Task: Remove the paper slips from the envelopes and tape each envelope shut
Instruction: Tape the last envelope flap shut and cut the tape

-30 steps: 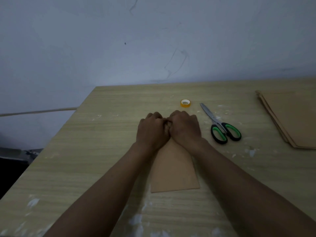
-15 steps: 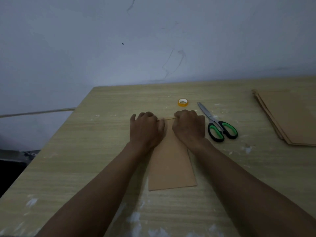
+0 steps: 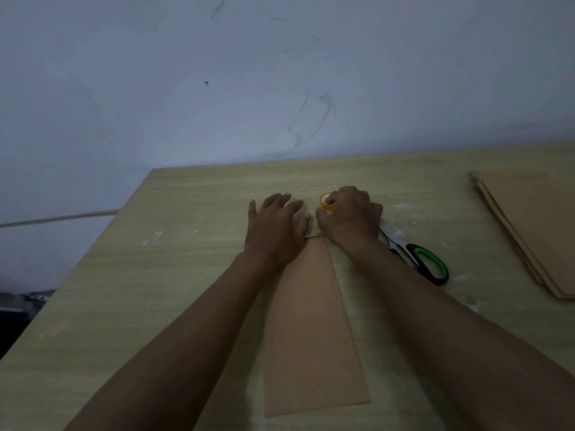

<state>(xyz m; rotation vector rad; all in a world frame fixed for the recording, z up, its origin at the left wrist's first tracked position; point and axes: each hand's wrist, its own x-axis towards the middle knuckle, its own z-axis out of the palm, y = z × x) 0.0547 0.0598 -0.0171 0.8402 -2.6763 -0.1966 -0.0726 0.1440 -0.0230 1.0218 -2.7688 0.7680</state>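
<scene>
A long brown envelope (image 3: 311, 321) lies flat on the wooden table (image 3: 155, 275), its far end under my hands. My left hand (image 3: 275, 227) presses flat on the envelope's top left, fingers spread and straight. My right hand (image 3: 350, 217) has reached past the envelope's top edge, and its fingers curl around the small yellow tape roll (image 3: 326, 204). No paper slip is visible.
Green-handled scissors (image 3: 417, 256) lie just right of my right wrist, blades partly hidden under it. A stack of brown envelopes (image 3: 535, 231) sits at the table's right edge. The wall stands close behind the table.
My right hand left the envelope's top edge and moved forward onto the tape roll. My left hand flattened out and stays on the envelope.
</scene>
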